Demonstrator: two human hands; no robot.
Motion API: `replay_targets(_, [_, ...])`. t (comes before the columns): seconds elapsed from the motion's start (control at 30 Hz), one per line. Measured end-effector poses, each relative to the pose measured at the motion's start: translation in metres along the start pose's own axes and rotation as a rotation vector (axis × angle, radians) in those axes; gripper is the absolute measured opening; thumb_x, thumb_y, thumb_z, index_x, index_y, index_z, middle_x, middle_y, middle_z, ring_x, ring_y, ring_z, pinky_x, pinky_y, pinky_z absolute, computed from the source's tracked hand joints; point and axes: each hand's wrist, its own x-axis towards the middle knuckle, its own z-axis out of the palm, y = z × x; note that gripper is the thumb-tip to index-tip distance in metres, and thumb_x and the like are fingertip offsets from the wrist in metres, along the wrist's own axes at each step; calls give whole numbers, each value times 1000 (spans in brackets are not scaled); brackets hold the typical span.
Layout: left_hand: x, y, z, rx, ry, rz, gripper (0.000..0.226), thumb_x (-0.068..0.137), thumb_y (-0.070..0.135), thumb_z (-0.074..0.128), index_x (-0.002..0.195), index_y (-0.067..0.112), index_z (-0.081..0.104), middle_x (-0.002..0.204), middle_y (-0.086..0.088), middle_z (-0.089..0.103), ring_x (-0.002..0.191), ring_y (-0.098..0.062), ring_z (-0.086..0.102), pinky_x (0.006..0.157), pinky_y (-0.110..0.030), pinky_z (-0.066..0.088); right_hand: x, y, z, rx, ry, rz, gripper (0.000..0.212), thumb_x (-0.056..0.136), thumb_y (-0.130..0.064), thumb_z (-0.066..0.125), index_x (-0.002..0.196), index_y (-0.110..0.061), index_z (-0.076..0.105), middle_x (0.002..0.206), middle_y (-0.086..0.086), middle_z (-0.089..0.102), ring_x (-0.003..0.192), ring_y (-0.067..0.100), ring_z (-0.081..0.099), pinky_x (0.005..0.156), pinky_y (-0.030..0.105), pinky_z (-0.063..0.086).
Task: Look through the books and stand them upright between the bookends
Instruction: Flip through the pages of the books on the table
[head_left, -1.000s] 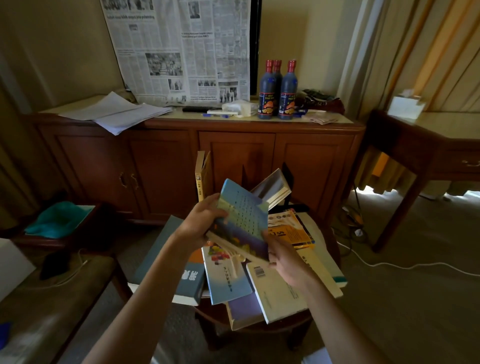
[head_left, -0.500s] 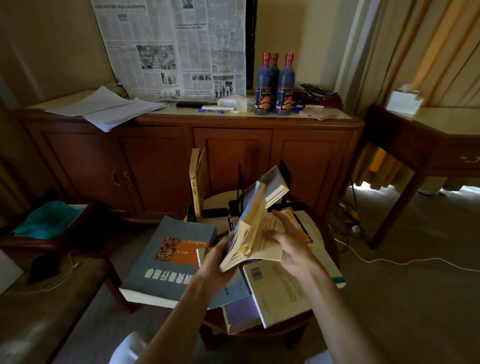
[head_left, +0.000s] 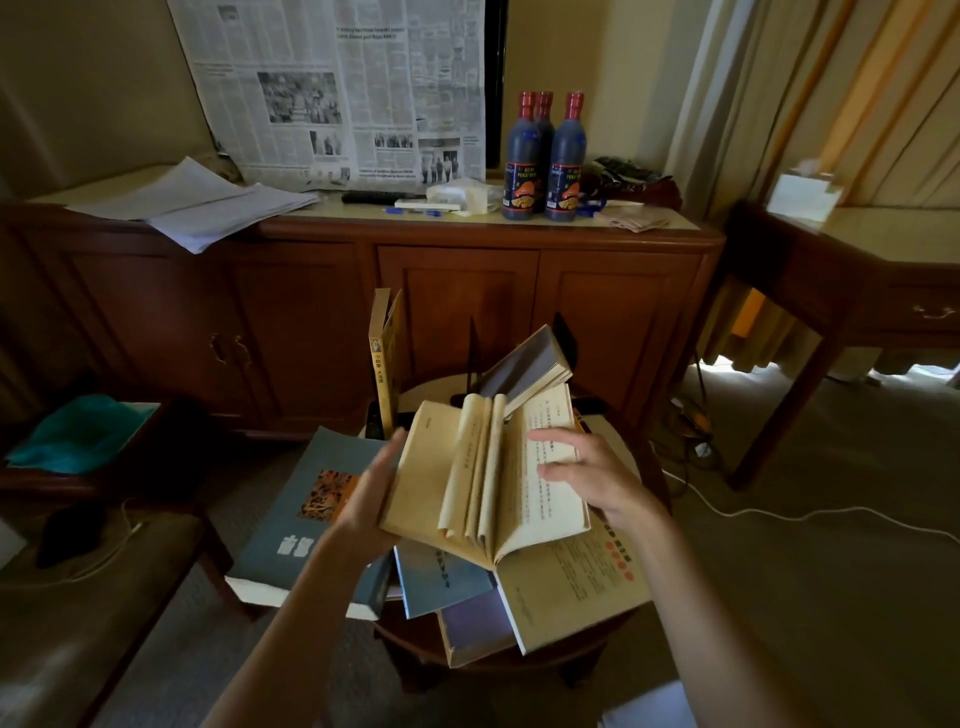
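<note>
**Pages fanned open over the pile**

Left hand (head_left: 363, 499) cradles the open yellowed paperback (head_left: 483, 478) from beneath, thumb up along its outer edge, so that grip is clamped on the book. Right hand (head_left: 587, 473) lies on the right-hand page with fingers nearly straight, pressing it flat and clamped on nothing. Several soft, matte, age-toned leaves stand fanned at the gutter.

By my reading, this is the looking-through step for one book. Next it needs closing and carrying to the black metal bookends (head_left: 563, 338) at the back of the small round wooden table (head_left: 631, 457), then setting spine-out and vertical.

Below the open book sprawls a loose heap: a large grey-blue book with an orange cover picture (head_left: 311, 514) overhanging the table's left side, a pale blue paperback (head_left: 441, 577), a cream book with red print (head_left: 576, 587) and a purplish one (head_left: 475, 629). A slim yellow-spined book (head_left: 382, 364) already stands upright at the back left; a grey-covered book (head_left: 524, 369) leans tilted against a bookend. Whether the yellow one sits between the bookends I cannot tell.
</note>
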Motion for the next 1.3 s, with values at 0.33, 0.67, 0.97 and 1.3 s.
replay_targets(0.33, [5,-9,6,584,197,121,52,75,38,82,117,18,58,108,-7,70,93,-22,71,78,-39,60,12,30,-15,-670,96,109,50,84,-29,74,130,-35,58,154,9,28,142,34,28,113,56,33])
replay_targets(0.67, [22,-8,29,1111,354,166,113,61,63,83,146,20,23,133,-5,48,119,-28,54,95,-40,49,1,27,35,-550,228,-70,50,92,-65,43,101,-22,67,107,-2,47,106,14,38,100,36,35])
replay_targets(0.97, [29,-24,28,1110,411,113,74,91,60,39,152,21,22,148,-19,42,134,-37,44,113,-56,33,-3,41,54,-595,223,-163,49,89,-65,46,106,-25,68,110,-5,54,109,15,41,92,33,31])
replay_targets(1.3, [28,-28,60,956,486,253,51,93,20,66,135,16,38,125,-14,64,110,-30,62,74,-28,47,-9,45,56,-395,315,-113,40,97,-29,56,136,-28,50,124,-6,52,119,18,47,102,39,44])
